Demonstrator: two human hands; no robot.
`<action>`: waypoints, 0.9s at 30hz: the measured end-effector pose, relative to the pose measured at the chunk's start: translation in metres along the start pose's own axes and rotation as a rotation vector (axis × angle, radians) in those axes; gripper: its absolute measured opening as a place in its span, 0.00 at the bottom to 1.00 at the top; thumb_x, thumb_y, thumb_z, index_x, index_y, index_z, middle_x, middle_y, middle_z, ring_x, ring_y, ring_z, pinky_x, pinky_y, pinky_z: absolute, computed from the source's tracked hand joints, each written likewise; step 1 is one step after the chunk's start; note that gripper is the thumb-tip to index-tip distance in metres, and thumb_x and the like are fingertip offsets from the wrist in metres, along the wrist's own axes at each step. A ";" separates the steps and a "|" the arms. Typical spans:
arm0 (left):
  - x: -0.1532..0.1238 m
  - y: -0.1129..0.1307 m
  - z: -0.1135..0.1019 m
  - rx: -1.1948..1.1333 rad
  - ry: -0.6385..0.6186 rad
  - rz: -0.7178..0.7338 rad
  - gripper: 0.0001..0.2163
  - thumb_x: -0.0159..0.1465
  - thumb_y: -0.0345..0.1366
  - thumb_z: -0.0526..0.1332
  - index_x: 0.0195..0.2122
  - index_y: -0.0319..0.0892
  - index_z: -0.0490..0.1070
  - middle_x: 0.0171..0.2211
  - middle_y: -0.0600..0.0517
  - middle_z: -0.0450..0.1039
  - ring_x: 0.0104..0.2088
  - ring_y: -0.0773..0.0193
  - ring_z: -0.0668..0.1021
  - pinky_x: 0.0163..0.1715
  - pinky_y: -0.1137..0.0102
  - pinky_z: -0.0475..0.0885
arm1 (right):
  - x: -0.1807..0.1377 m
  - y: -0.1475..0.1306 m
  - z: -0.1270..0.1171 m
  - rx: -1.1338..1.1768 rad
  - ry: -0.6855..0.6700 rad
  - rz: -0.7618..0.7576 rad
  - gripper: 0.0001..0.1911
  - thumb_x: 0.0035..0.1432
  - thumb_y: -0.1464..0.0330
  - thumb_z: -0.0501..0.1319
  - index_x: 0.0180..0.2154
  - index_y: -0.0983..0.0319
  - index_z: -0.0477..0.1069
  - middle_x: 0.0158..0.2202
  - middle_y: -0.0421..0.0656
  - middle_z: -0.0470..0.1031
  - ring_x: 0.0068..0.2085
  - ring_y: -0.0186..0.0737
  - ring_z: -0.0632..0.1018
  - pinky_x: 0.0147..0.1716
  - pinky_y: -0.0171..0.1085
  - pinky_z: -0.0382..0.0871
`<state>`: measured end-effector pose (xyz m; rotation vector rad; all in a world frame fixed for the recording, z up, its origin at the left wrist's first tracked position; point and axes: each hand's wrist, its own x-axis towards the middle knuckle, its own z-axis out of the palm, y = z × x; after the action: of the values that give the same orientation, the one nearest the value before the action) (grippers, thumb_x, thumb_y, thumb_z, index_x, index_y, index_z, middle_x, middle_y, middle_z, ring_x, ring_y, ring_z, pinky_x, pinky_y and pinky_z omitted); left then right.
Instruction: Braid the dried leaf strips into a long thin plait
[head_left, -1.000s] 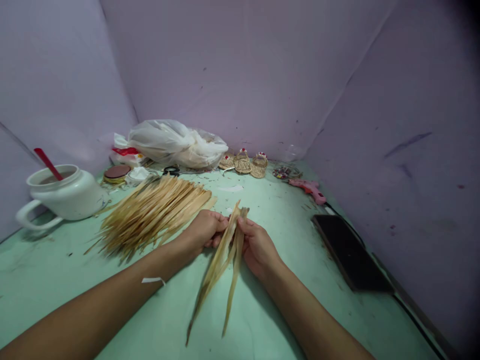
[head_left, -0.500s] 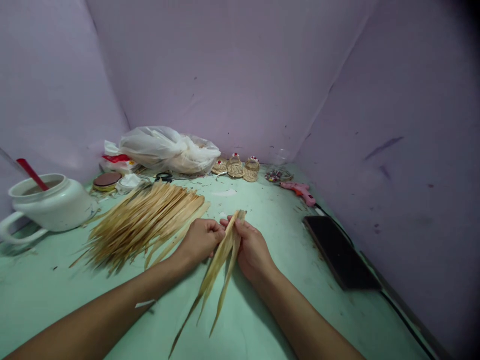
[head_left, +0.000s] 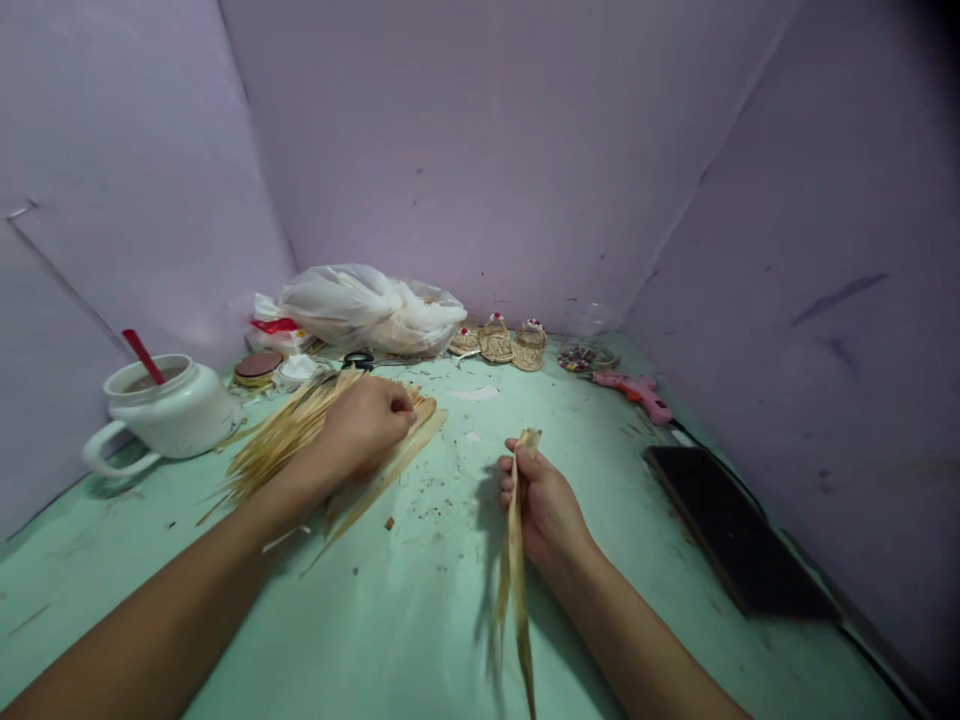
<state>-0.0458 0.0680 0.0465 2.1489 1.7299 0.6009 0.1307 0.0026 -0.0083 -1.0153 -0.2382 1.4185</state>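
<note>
My right hand point(head_left: 551, 505) is closed around a few dried leaf strips point(head_left: 514, 560), pinched near their upper ends under the thumb. Their long, thin tips hang down toward the front of the table. Over on the left, my left hand point(head_left: 369, 425) rests on the pile of dried leaf strips point(head_left: 289, 435), fingers curled in at its right edge. Whatever those fingers pinch is hidden. The pale tan strips lie roughly side by side, partly covered by my left hand and forearm.
Left of the pile stands a white mug point(head_left: 187, 415) with a red stick. Behind are a plastic bag point(head_left: 367, 310), black-handled scissors point(head_left: 358, 359) and small woven baskets point(head_left: 496, 343). A pink glue gun point(head_left: 634, 393) and dark flat tablet point(head_left: 735, 530) lie right; crumbs dot the green table point(head_left: 420, 620).
My left hand has let go of the strips in my right hand and moved left onto the pile. The view has shifted, and the held strips now hang straighter.
</note>
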 end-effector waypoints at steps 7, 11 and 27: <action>-0.006 0.000 0.013 0.126 -0.154 -0.092 0.05 0.39 0.32 0.62 0.11 0.40 0.66 0.12 0.51 0.60 0.21 0.63 0.67 0.25 0.71 0.54 | -0.003 -0.001 0.001 -0.003 -0.025 0.000 0.02 0.51 0.70 0.56 0.30 0.63 0.65 0.15 0.33 0.61 0.12 0.23 0.56 0.07 0.23 0.47; -0.011 -0.001 0.028 0.112 -0.054 -0.108 0.07 0.35 0.24 0.58 0.08 0.40 0.61 0.10 0.52 0.56 0.22 0.60 0.68 0.26 0.69 0.56 | -0.004 0.000 0.002 0.013 -0.066 0.025 0.05 0.51 0.68 0.57 0.30 0.63 0.66 0.16 0.34 0.62 0.13 0.24 0.57 0.08 0.23 0.48; -0.041 0.036 0.063 -0.672 -0.424 -0.063 0.06 0.42 0.30 0.55 0.12 0.37 0.65 0.12 0.57 0.57 0.17 0.73 0.59 0.18 0.76 0.53 | -0.003 0.009 0.005 0.069 -0.091 -0.026 0.07 0.53 0.68 0.55 0.31 0.66 0.68 0.30 0.48 0.75 0.30 0.37 0.76 0.32 0.37 0.70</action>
<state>0.0086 0.0209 0.0048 1.5932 1.1474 0.5551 0.1206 0.0002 -0.0106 -0.8892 -0.2662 1.4417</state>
